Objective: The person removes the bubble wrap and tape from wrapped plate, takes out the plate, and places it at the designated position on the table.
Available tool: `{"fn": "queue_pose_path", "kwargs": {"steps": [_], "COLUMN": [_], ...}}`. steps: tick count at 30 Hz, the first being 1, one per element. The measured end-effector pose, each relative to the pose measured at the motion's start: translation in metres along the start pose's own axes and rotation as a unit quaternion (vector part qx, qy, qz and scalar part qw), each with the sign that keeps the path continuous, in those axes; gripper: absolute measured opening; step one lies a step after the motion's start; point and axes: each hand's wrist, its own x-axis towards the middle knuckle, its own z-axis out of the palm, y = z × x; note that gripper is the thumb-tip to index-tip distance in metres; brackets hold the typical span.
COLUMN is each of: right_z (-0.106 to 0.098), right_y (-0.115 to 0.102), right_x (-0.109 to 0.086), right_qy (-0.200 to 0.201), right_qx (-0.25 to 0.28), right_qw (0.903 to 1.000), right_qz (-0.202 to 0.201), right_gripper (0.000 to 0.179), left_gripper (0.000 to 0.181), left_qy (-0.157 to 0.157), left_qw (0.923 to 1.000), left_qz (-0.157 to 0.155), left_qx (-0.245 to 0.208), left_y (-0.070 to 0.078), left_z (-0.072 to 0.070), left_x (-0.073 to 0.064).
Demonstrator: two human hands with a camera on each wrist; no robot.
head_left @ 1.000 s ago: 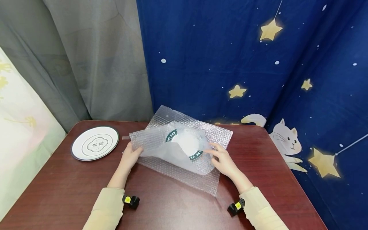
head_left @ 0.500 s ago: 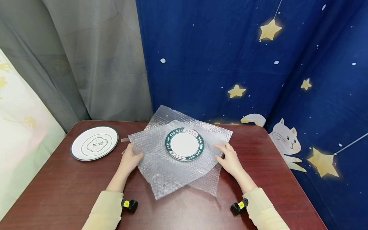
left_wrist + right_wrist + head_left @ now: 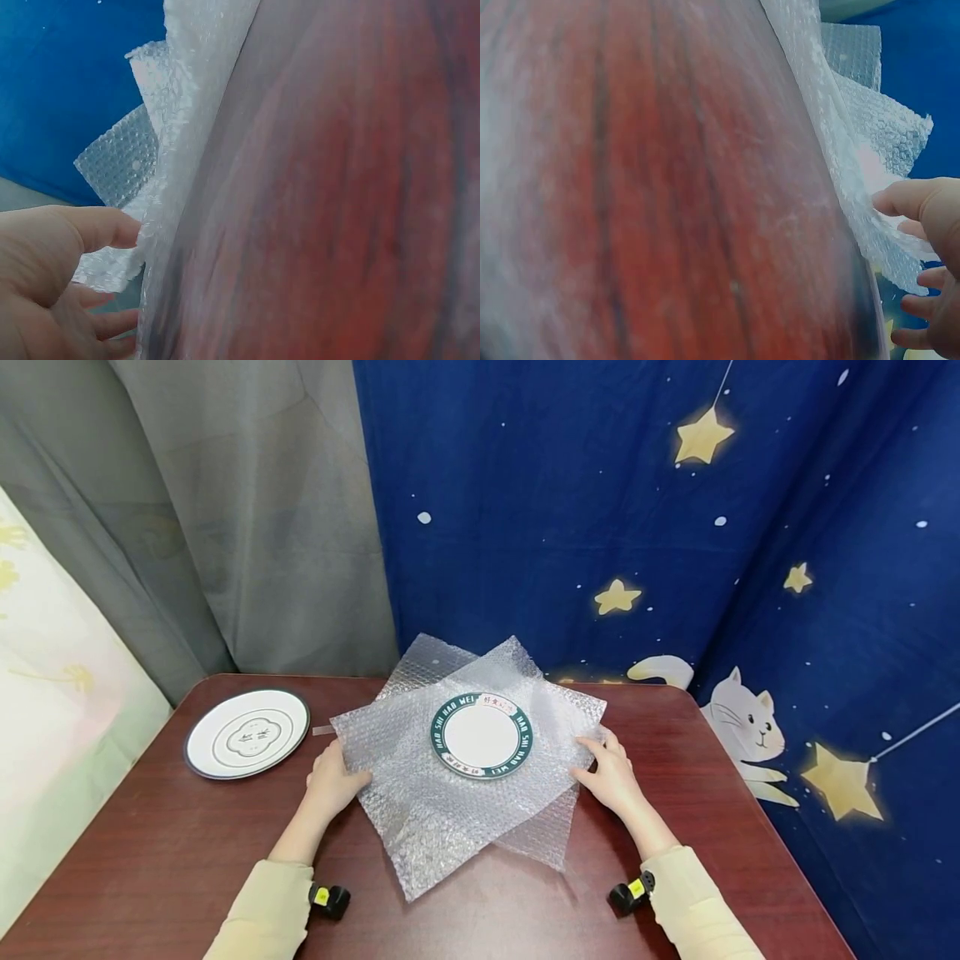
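A small plate (image 3: 481,735) with a green lettered rim lies face up on an upper sheet of bubble wrap (image 3: 427,827). Under that sheet, turned at an angle, is a second bubble wrap sheet (image 3: 543,835). My left hand (image 3: 333,781) is at the upper sheet's left corner, its thumb touching the edge and its fingers loosely spread in the left wrist view. At the right side, my right hand (image 3: 611,777) has its fingers apart, thumb and index by the wrap edge. Neither hand visibly pinches anything.
A larger white plate (image 3: 247,735) with a dark rim lies at the table's back left. A short clear strip (image 3: 323,730) sits between it and the wrap. The reddish-brown table (image 3: 480,927) meets grey and blue curtains (image 3: 540,527) at its far edge.
The wrap that partly covered the small plate has opened out, first its front corner, then its far corner. The plate is fully uncovered. My right hand has moved outward to the right.
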Motion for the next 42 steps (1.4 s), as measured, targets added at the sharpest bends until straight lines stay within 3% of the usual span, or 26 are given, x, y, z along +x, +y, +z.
{"fn": "queue_pose_path", "kwargs": {"steps": [13, 21, 24, 30, 38, 42], "right_z": [-0.009, -0.010, -0.008, -0.006, -0.009, -0.010], "right_y": [0.010, 0.013, 0.015, 0.016, 0.011, 0.008], "right_x": [-0.002, 0.000, 0.002, 0.006, 0.010, 0.011], "right_qy": [-0.024, -0.031, -0.032, -0.051, -0.093, -0.103], "right_qx": [-0.015, -0.045, -0.052, -0.054, -0.021, -0.016], "right_qw": [0.9986, 0.9985, 0.9975, 0.9925, 0.9927, 0.9921], "right_qz": [0.044, 0.000, -0.036, -0.097, -0.073, -0.071], "right_gripper": [0.051, 0.044, 0.040, 0.045, 0.046, 0.046], "left_gripper": [0.088, 0.078, 0.073, 0.062, 0.064, 0.065], "left_qy": [-0.046, -0.078, -0.064, -0.004, 0.056, 0.084], "left_qw": [0.9927, 0.9831, 0.9802, 0.9798, 0.9796, 0.9807], "left_qz": [-0.003, -0.003, -0.001, 0.004, 0.008, 0.032], "left_qx": [0.112, 0.166, 0.187, 0.200, 0.193, 0.174], "left_y": [-0.007, -0.005, -0.004, -0.003, 0.002, 0.003], "left_z": [-0.004, -0.010, -0.012, -0.017, -0.018, -0.017], "left_x": [-0.004, -0.010, -0.010, -0.012, -0.012, -0.010]}}
